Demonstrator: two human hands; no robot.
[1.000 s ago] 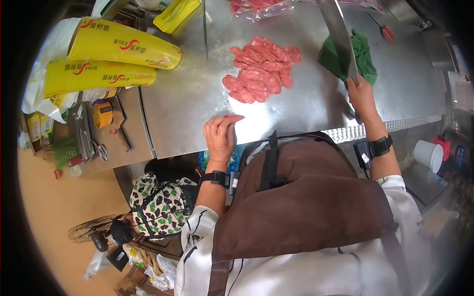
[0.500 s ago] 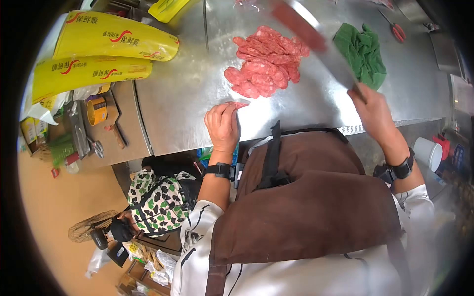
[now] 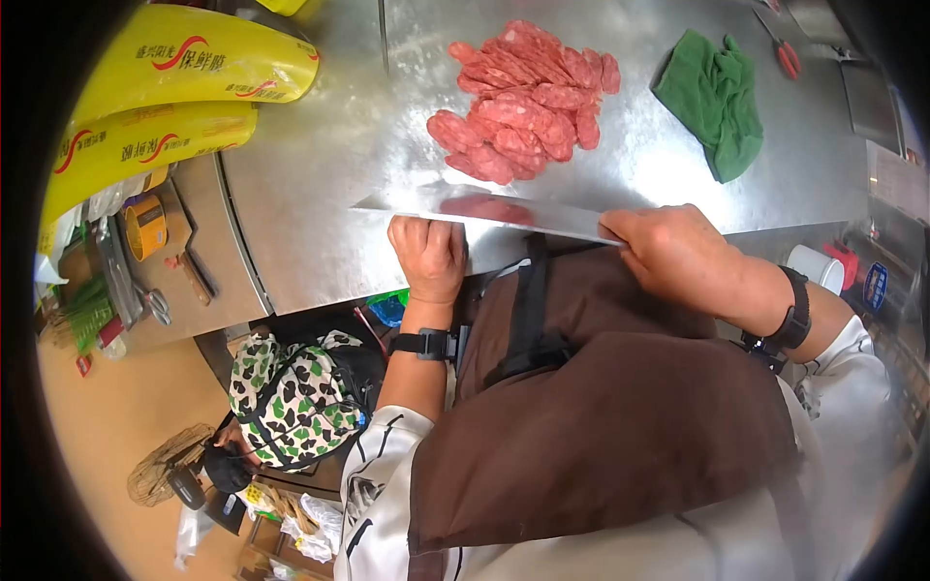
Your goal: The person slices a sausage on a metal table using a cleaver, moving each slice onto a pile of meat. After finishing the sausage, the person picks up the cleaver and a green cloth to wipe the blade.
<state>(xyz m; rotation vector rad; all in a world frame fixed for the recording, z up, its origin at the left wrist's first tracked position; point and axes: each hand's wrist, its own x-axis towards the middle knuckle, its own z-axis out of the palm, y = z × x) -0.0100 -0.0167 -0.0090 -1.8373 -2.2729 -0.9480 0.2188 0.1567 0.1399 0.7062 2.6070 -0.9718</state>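
Note:
My right hand point(image 3: 678, 254) is closed around the handle of a broad kitchen knife point(image 3: 567, 221). The blade lies level over the counter's front edge and mirrors red meat. Just below it, my left hand point(image 3: 426, 259) is closed, its fingertips hidden behind the blade. Half a second ago a small red sausage end stuck out of those fingers; the blade now covers that spot. Beyond the knife lies a pile of sliced sausage point(image 3: 528, 107), pink-red with pale fat flecks.
On the steel counter point(image 3: 320, 184) lie a crumpled green cloth point(image 3: 712, 102) and red-handled scissors point(image 3: 787, 60) to the right. Yellow cling-film rolls point(image 3: 208, 58) are at the left, with an orange tape roll point(image 3: 145, 228) nearby. A person in a patterned top point(image 3: 295, 402) is at lower left.
My right hand has brought the raised knife down and left, so its blade now lies across my left fingertips. The view has shifted slightly; the sausage pile looks the same.

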